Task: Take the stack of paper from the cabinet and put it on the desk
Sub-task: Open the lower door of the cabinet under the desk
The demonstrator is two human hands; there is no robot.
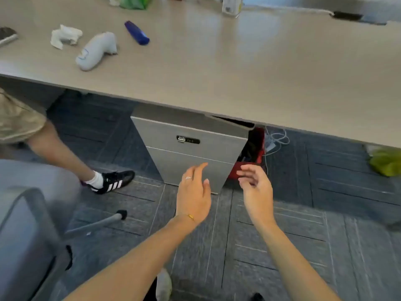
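Note:
A grey metal drawer cabinet (pixel 173 135) with a combination lock stands under the front edge of the pale desk (pixel 260 68). Its drawers are closed, and no stack of paper is visible. My left hand (pixel 194 192) reaches toward the lower drawer front, fingers apart, holding nothing; it wears a ring and a gold bracelet. My right hand (pixel 257 187) hovers beside the cabinet's right bottom corner, fingers loosely curled and empty.
On the desk lie crumpled tissue (pixel 65 35), a white cloth bundle (pixel 95 51), a blue bottle (pixel 136 32) and a carton (pixel 231 4). A red box (pixel 251 153) and cables sit right of the cabinet. Another person's leg (pixel 65 155) and an office chair (pixel 28 224) are at left.

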